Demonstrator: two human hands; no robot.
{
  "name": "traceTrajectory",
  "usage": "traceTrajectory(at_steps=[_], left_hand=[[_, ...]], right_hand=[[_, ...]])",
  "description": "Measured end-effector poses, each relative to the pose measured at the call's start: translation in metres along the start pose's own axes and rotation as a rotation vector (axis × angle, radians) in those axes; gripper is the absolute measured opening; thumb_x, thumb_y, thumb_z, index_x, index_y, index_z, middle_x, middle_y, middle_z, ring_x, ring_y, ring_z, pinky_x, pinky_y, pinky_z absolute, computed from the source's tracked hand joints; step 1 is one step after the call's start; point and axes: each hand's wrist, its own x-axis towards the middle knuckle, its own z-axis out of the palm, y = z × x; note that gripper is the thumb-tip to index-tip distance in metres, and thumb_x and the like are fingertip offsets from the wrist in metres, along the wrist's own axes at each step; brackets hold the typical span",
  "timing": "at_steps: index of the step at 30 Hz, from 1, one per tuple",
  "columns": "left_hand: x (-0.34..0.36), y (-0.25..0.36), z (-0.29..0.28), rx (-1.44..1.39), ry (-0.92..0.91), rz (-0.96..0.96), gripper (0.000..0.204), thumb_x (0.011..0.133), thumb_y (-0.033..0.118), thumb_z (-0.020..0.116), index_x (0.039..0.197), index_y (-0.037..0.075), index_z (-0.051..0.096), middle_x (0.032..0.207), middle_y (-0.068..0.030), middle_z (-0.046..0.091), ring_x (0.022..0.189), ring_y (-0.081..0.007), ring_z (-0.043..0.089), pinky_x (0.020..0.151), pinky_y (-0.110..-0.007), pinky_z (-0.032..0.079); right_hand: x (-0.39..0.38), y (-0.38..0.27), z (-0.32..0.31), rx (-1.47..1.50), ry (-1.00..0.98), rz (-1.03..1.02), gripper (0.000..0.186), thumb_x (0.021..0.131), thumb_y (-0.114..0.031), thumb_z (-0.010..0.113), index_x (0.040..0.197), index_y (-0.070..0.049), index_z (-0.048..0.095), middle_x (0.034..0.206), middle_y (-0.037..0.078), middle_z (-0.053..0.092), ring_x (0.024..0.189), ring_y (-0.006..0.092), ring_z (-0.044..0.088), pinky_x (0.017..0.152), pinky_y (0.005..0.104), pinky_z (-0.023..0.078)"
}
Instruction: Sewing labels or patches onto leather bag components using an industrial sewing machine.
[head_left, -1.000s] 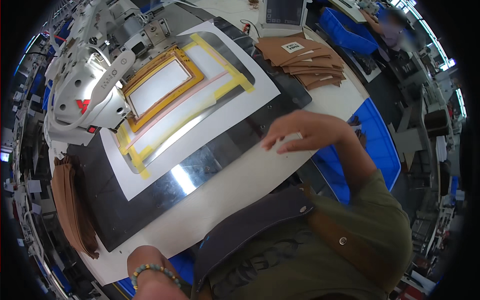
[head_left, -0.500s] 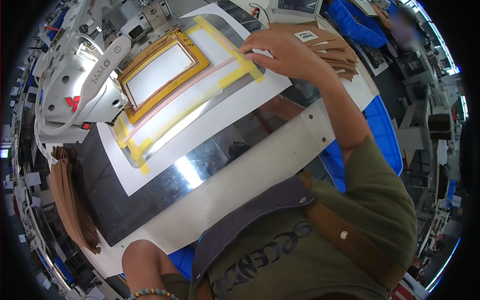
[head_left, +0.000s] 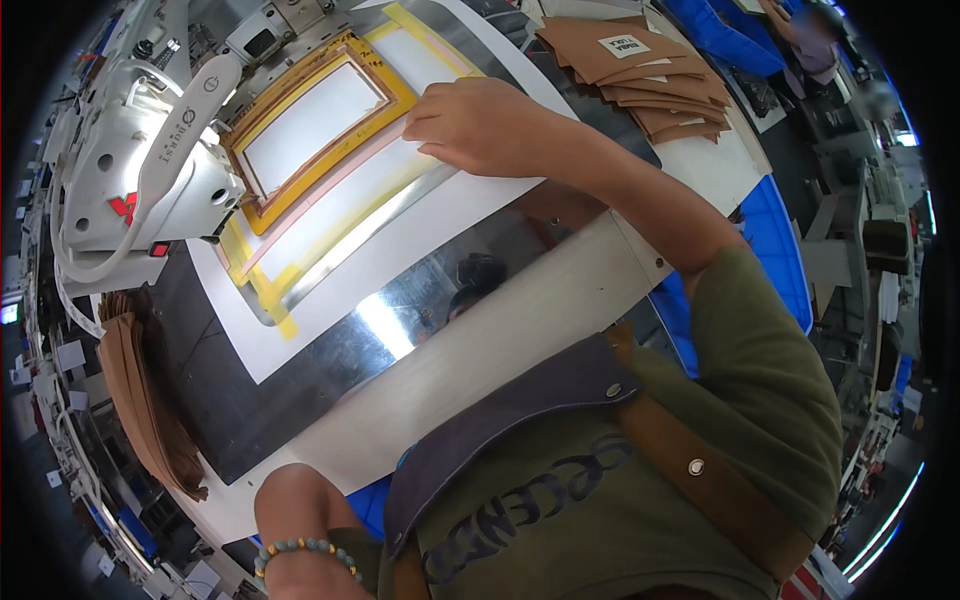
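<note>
My right hand [head_left: 465, 127] reaches over the right part of a clear sheet bordered with yellow tape [head_left: 340, 245]. Its fingers are bent and drawn together, with the tips at a pink strip [head_left: 325, 190] beside a yellow-brown rectangular frame [head_left: 330, 170]. Whatever is between the fingertips, if anything, is hidden. The frame surrounds a white panel and stands next to a white machine head [head_left: 150, 195]. Beneath the taped sheet lies a large white sheet [head_left: 262, 350]. My left arm, with a beaded bracelet [head_left: 300, 545], is at the lower left; its fingers do not show.
Brown flat pieces with white labels [head_left: 640, 70] are fanned out at the far right. More brown pieces [head_left: 145, 400] hang over the left table edge. Blue bins [head_left: 775, 250] stand right of the table. Another person [head_left: 815, 45] is at the far right.
My right hand has moved left and slightly down, from the taped sheet's right corner toward the yellow-brown frame. Its fingers have drawn closer together. More of the left arm's bracelet shows.
</note>
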Motion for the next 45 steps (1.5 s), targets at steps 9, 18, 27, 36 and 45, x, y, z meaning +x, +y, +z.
traceTrajectory(at_steps=[9,18,27,36,45], left_hand=[[-0.144,0.035,-0.002,-0.169,-1.187,-0.664,0.039,0.093,0.015,0.076,0.131,0.009,0.073,0.145,-0.0119,0.066,0.137,-0.0298,0.056,0.111,-0.045,0.046],[-0.237,0.009,0.02,-0.57,-1.21,-1.538,0.068,0.097,0.018,0.079,0.159,0.008,0.052,0.142,-0.0164,0.068,0.131,-0.0267,0.061,0.114,-0.041,0.048],[-0.223,0.027,0.037,-1.389,-0.564,-2.283,0.053,0.108,0.015,0.066,0.157,0.001,0.049,0.119,-0.0088,0.077,0.116,-0.0153,0.069,0.107,-0.032,0.051],[-0.243,0.017,0.004,-0.682,-0.977,-2.301,0.011,0.106,0.017,0.071,0.111,0.007,0.07,0.094,-0.003,0.079,0.086,-0.0047,0.07,0.071,-0.02,0.049],[-0.24,0.028,0.01,-0.638,-0.94,-2.133,0.008,0.102,0.01,0.074,0.103,0.003,0.072,0.093,-0.005,0.081,0.084,-0.0056,0.07,0.074,-0.023,0.054]], right_hand=[[0.033,-0.01,0.024,-0.198,-0.006,-0.218,0.01,0.084,-0.003,0.077,0.093,-0.006,0.073,0.096,0.008,0.073,0.095,0.0245,0.073,0.081,0.0345,0.06],[0.019,-0.023,-0.027,-0.005,0.298,-0.231,0.021,0.086,-0.008,0.081,0.107,-0.01,0.079,0.104,0.004,0.077,0.094,0.0211,0.073,0.076,0.0342,0.058],[0.014,-0.036,-0.048,0.081,0.436,-0.251,0.018,0.083,-0.011,0.08,0.101,-0.011,0.075,0.096,0.0,0.071,0.094,0.0211,0.072,0.078,0.0368,0.059],[0.005,-0.008,-0.042,0.035,-0.081,-0.156,0.018,0.089,-0.008,0.072,0.107,-0.007,0.076,0.109,0.009,0.074,0.105,0.028,0.071,0.088,0.042,0.059],[0.056,-0.035,0.0,0.922,-0.125,0.051,0.026,0.1,-0.018,0.074,0.12,-0.001,0.074,0.117,0.014,0.077,0.105,0.0188,0.073,0.098,0.0351,0.057]])
